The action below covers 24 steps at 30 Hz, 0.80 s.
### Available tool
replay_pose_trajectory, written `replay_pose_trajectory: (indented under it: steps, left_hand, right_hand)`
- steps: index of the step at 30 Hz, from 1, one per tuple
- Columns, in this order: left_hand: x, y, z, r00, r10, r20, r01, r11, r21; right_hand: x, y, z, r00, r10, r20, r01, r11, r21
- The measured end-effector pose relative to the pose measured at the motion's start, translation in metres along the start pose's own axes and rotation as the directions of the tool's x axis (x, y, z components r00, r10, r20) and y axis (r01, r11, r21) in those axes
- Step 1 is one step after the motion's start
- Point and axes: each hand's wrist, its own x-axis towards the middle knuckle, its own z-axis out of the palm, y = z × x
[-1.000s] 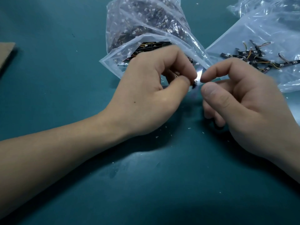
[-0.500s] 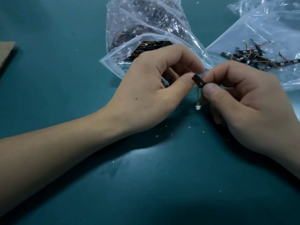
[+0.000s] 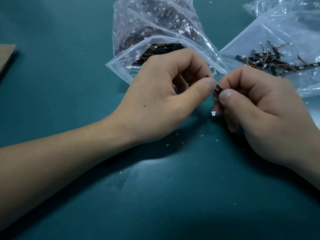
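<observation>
While the strip (image 3: 217, 88) sits just above the tabletop (image 3: 173, 196), the left hand (image 3: 166, 101) pinches one end and the right hand (image 3: 259, 108) pinches the other; its plug (image 3: 213, 113) hangs down; the pile (image 3: 270, 61) lies to the right, nearer the right hand.

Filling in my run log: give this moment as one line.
left hand: pinches black strip | right hand: pinches it too | white connector: dangles below | open bag: behind hands

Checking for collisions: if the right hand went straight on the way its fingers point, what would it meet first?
Most likely the left hand, at its thumb: the right hand points across at it, both pinching the small black strip.
</observation>
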Motion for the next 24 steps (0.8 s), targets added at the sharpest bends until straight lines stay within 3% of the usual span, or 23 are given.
replay_pose_trajectory:
  steps: [4, 9, 24]
  left_hand:
    - [-0.0002, 0.0006, 0.0000, 0.999, -0.013, 0.037, 0.013, 1.000, 0.007]
    - [0.0008, -0.0011, 0.0002, 0.999, -0.036, 0.016, 0.036, 0.999, -0.036]
    - [0.0004, 0.0020, -0.0021, 0.996, -0.051, 0.068, 0.055, 0.997, -0.053]
  right_hand:
    - [0.0000, 0.0011, -0.0005, 1.000, -0.001, -0.011, 0.001, 1.000, -0.015]
    - [-0.0003, 0.0010, 0.0006, 0.998, 0.020, -0.066, -0.011, 0.991, 0.135]
    - [-0.0008, 0.0007, 0.0005, 0.996, 0.002, -0.085, 0.005, 0.997, 0.079]
